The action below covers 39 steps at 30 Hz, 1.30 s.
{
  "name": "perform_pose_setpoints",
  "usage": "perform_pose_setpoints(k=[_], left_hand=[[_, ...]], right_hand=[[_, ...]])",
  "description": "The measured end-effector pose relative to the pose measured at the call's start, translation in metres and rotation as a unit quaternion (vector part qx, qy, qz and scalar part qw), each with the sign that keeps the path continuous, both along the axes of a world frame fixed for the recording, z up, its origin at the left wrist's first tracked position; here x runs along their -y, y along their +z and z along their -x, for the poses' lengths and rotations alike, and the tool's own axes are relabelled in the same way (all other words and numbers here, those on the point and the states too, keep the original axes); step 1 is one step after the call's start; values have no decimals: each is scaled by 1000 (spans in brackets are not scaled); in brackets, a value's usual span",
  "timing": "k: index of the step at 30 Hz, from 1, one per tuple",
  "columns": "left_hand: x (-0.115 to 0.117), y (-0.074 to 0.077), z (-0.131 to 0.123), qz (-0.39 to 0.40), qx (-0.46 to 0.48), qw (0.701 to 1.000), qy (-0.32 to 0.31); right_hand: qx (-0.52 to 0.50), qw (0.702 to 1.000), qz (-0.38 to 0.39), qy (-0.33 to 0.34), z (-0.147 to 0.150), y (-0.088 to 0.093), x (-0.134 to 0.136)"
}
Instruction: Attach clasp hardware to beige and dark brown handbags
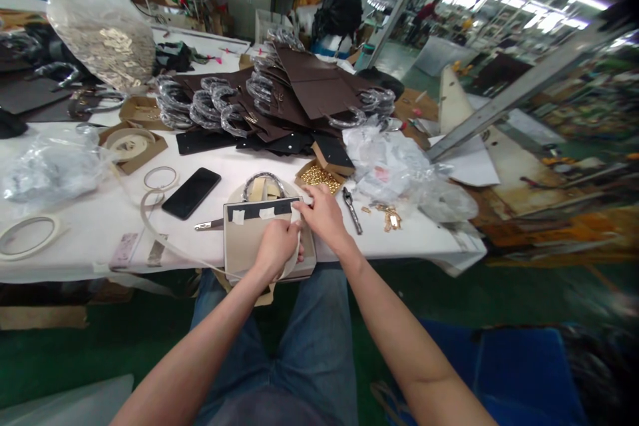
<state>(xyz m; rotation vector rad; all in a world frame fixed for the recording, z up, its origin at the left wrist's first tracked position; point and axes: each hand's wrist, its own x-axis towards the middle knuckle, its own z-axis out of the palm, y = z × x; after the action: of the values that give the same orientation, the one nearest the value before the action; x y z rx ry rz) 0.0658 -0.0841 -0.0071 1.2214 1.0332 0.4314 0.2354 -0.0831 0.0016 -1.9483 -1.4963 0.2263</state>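
Observation:
A beige bag panel (244, 243) with a dark strip along its top edge lies at the table's front edge, partly over my lap. Two short pieces of white tape (267, 213) are stuck across the dark strip. My left hand (277, 246) pinches a length of pale tape (295, 233) over the panel's right side. At the panel's top right corner, my right hand (323, 214) presses thumb and fingers together on the tape's upper end. A wrapped bag handle (263, 181) arches behind the panel. Scissors (207, 225) stick out at its left.
A black phone (192, 193) and tape rolls (30, 237) lie left. Behind stand a box of gold studs (319, 178) and piled dark brown bag panels (319, 83) with wrapped handles. A dark metal tool (352, 211), gold hardware (392, 218) and plastic bags (389, 163) are right.

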Motion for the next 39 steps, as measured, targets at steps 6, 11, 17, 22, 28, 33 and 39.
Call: perform_pose_setpoints(k=[6,11,17,22,28,33,39], left_hand=[[0,-3,2,13,10,1000,-2],[4,-5,8,54,30,998,-17],[11,-10,0,14,6,1000,-24],[7,-18,-7,19,0,998,-53],[6,-3,-1,19,-19,999,-46],[45,53,27,46,24,988,-148],[39,46,143,-230,-165,959,17]], right_hand=[[-169,984,31,45,-15,-15,-9],[-204,976,46,63,-23,-18,-13],[-144,970,100,166,-35,0,-5],[-62,973,94,201,-32,13,-8],[-46,968,126,210,-32,13,-17],[-50,966,128,220,-33,13,-14],[-196,955,134,180,-37,4,-7]])
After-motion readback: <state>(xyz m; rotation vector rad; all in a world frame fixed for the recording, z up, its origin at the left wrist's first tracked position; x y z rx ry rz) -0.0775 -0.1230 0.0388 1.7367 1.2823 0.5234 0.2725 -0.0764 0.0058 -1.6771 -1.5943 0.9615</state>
